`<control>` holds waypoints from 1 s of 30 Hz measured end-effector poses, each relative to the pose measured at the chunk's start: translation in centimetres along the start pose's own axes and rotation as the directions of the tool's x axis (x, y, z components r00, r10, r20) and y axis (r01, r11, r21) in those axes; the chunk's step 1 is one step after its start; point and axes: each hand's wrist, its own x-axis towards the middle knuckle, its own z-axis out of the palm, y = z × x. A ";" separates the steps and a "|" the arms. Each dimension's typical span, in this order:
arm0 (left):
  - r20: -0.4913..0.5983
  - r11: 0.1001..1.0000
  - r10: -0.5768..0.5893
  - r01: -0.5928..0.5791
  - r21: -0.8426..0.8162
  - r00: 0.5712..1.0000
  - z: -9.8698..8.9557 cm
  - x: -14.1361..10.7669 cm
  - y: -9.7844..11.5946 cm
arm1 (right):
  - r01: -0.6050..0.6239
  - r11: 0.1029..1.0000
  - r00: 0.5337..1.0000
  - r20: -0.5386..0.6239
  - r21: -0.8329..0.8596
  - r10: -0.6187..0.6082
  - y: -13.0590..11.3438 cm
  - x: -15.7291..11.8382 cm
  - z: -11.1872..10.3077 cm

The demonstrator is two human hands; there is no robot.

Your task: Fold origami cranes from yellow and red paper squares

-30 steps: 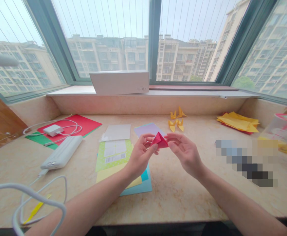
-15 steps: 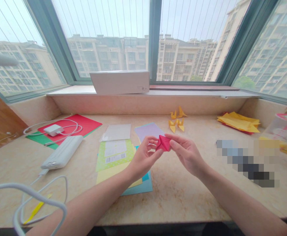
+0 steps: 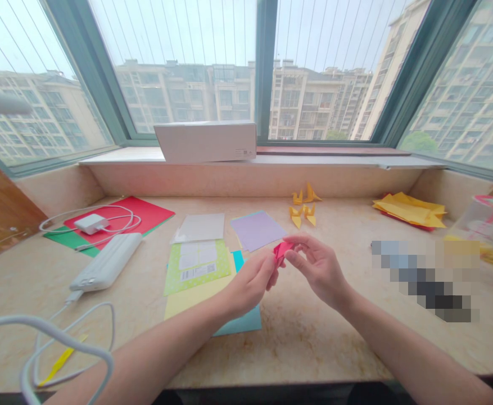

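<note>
A small folded piece of red origami paper (image 3: 283, 251) is held up above the counter between both hands. My left hand (image 3: 259, 275) pinches its left end, fingers curled beneath. With thumb and fingers, my right hand (image 3: 317, 261) grips the right side of the same paper. Part of the folds is hidden behind the fingertips. Behind the hands, several yellow folded paper cranes (image 3: 303, 208) stand in a loose cluster. A purple paper sheet (image 3: 257, 229) lies just beyond my left hand.
Left of my hands lie a green paper packet (image 3: 198, 267) and a white card (image 3: 204, 226). Further left are a power bank (image 3: 107, 261), a charger (image 3: 91, 223) on red paper (image 3: 153, 212), and looping cables. Yellow sheets (image 3: 410, 210) and a clear cup (image 3: 488, 222) sit at right.
The red paper has been turned from its flat face and now shows angled folds. My left hand has rolled over, its fingers curling under the paper; my right fingers have shifted their grip.
</note>
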 end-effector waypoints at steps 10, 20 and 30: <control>0.109 0.935 -0.057 0.091 -0.342 0.992 0.5 -0.1 -0.8 | 0.206 0.952 0.978 0.079 -0.227 -0.192 -0.1 -0.2 0.0; -0.113 0.880 -0.218 0.145 -0.452 0.969 0.2 0.4 -0.2 | 0.223 0.946 0.972 0.125 -0.236 -0.198 0.0 -0.2 0.4; -0.288 0.895 -0.140 -0.003 -0.445 0.947 0.2 0.8 0.1 | 0.140 0.945 0.990 0.029 -0.294 -0.138 0.3 0.1 0.2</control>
